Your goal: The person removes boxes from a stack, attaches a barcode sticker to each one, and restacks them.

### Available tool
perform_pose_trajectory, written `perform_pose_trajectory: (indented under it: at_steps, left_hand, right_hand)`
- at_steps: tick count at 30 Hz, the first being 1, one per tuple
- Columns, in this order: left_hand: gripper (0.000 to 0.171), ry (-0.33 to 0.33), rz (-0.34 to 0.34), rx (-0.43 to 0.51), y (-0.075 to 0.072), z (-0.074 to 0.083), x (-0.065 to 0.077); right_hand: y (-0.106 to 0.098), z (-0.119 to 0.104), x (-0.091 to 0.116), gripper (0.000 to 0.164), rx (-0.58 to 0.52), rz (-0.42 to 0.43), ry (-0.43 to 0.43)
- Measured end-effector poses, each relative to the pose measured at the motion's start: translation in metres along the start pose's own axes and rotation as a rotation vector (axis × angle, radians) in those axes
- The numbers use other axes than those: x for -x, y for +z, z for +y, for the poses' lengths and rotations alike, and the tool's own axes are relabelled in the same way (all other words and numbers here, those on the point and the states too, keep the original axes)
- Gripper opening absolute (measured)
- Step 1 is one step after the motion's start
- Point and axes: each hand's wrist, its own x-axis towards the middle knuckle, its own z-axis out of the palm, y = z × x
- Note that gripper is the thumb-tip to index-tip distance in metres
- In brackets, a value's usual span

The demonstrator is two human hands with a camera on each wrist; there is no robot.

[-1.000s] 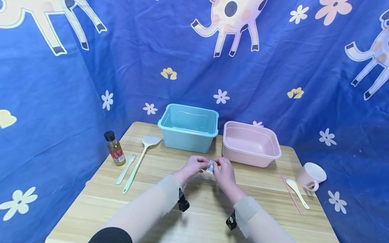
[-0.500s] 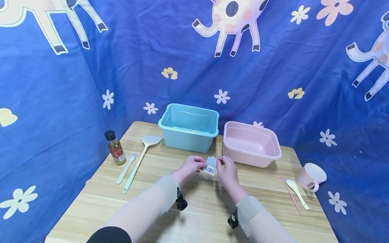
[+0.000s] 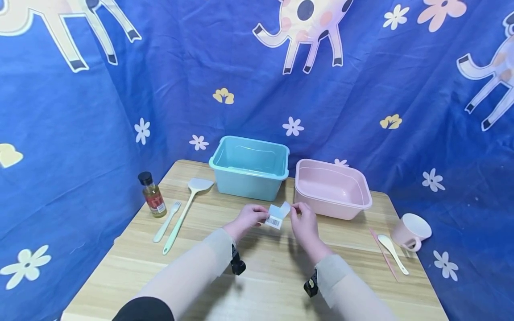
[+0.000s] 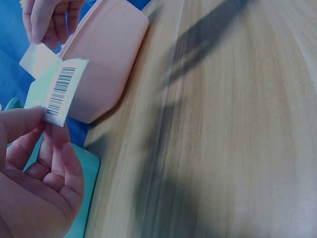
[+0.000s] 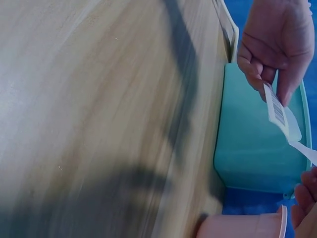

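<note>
A small white-and-pale-blue barcoded paper packet (image 3: pixel 275 218) is held above the table, between both hands and in front of the bins. My left hand (image 3: pixel 249 216) pinches its left edge between thumb and fingers. At the opposite side, my right hand (image 3: pixel 304 221) pinches the corner of a pale flap (image 3: pixel 285 208) that stands up from the packet. The left wrist view shows the barcode face (image 4: pixel 60 89) plainly, with my left thumb on its lower corner. In the right wrist view the flap stretches as a thin white strip towards my right fingers, partly cut off by the frame.
Behind the hands stand a turquoise bin (image 3: pixel 250 185) and a pink bin (image 3: pixel 329 209). At left are an oil bottle (image 3: pixel 154 198), a fork (image 3: pixel 166 223) and a spatula (image 3: pixel 180 223). A pink stick (image 3: pixel 384 255), white spoon (image 3: pixel 393 255) and mug (image 3: pixel 410 232) lie at right.
My hands have moved apart, the right one towards the right. The packet, mostly covered by fingers a second ago, now shows its barcode, and its flap is pulled away to the right.
</note>
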Motion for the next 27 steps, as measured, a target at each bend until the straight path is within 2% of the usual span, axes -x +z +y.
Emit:
perform_pose_trajectory:
  at_steps: [7, 15, 21, 27]
  left_hand:
    - [0.016, -0.035, 0.026, 0.011, -0.004, -0.006, -0.004]
    - [0.016, -0.170, 0.071, -0.025, -0.005, -0.028, -0.004]
    - [0.010, -0.196, 0.081, -0.122, -0.008, -0.037, -0.001]
    - [0.006, -0.187, 0.109, -0.282, -0.013, -0.043, -0.002]
  right_hand:
    - [-0.004, 0.000, -0.005, 0.007, -0.002, 0.003, 0.002]
    - [-0.001, -0.002, -0.003, 0.007, -0.008, -0.018, 0.005]
    - [0.003, -0.006, 0.000, 0.006, 0.007, -0.018, -0.022]
    - [0.007, -0.004, 0.005, 0.005, 0.005, 0.006, -0.055]
